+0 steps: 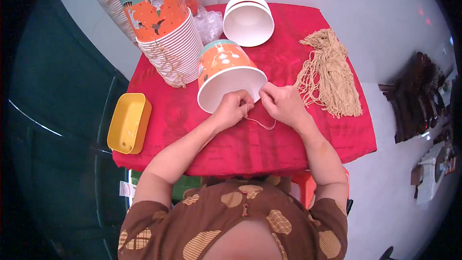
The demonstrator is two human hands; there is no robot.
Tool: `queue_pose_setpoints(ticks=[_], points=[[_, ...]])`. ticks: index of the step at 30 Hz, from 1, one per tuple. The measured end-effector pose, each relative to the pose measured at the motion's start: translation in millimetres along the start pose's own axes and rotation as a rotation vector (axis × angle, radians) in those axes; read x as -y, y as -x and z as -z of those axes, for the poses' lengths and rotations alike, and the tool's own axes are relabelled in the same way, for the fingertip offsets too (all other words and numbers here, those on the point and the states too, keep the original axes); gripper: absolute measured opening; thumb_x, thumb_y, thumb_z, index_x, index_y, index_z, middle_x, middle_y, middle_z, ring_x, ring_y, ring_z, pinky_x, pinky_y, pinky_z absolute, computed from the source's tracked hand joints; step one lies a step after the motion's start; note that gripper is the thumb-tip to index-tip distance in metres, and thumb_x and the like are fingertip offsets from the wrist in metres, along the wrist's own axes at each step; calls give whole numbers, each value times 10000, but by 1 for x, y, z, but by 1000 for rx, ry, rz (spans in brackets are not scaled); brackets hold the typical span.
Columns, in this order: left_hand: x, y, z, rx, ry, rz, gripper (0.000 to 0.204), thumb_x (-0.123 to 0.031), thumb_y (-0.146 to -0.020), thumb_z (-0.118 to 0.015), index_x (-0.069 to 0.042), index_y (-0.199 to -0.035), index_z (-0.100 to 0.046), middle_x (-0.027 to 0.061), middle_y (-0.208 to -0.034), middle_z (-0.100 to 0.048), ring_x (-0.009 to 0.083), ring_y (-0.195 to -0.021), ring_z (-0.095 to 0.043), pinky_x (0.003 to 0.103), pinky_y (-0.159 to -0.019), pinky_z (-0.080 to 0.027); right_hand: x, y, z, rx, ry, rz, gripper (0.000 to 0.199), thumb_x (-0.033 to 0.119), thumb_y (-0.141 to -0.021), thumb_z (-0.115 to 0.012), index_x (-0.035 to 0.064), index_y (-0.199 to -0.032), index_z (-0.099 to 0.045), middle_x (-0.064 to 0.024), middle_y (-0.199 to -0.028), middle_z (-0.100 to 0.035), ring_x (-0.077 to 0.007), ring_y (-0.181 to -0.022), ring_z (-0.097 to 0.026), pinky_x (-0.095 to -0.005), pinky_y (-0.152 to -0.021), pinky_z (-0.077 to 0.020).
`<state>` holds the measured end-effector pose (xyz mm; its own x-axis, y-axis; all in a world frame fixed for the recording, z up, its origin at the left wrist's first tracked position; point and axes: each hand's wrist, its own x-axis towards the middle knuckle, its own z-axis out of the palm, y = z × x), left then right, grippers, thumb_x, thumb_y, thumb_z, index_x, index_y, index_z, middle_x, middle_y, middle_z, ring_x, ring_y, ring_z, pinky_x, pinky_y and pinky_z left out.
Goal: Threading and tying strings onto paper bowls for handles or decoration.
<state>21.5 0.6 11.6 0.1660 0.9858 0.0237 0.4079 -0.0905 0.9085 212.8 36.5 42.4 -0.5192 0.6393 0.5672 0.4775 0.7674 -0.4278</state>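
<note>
A paper bucket (pixel 226 63), orange and green outside with cartoon figures and white inside, lies on its side with its mouth turned toward me. My left hand (pixel 234 109) is closed at the lower part of its rim, pinching a thin tan string (pixel 260 124). The string droops in a loop over the cloth and runs up under my right hand (pixel 284 103). Thumb and forefinger of that hand are pinched together at the right side of the rim, where the string end is hidden.
A red cloth (pixel 240 149) covers the table. Stacked paper buckets (pixel 171 53) stand at the far left, strings hanging from them. More white-lined buckets (pixel 249 24) lie behind. A bundle of tan strings (pixel 332 79) is on the right, a yellow tub (pixel 139 125) at the left edge.
</note>
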Motion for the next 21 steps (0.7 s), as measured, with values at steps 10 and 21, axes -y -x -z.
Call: queue_pose_setpoints(ticks=[10,21], points=[[8,5,-2,10,87,-25,29,-19,-897,-602,-3,-894,-579,18,-707,-581,75,-585,-536,225,-481,-434,0,7,-23,103,52,-77,199,126,-830,-610,104,-1025,-645,-172,-644,-626,-343,-593,-644,-454,-548,-517],[11,4,0,5,79,-79,31,1,-883,-607,5,-855,-592,15,-697,-584,71,-588,-539,221,-487,-443,-5,4,-29,137,-20,-10,148,105,-806,-618,93,-947,-662,-173,-658,-627,-364,-607,-636,-465,-556,-514]])
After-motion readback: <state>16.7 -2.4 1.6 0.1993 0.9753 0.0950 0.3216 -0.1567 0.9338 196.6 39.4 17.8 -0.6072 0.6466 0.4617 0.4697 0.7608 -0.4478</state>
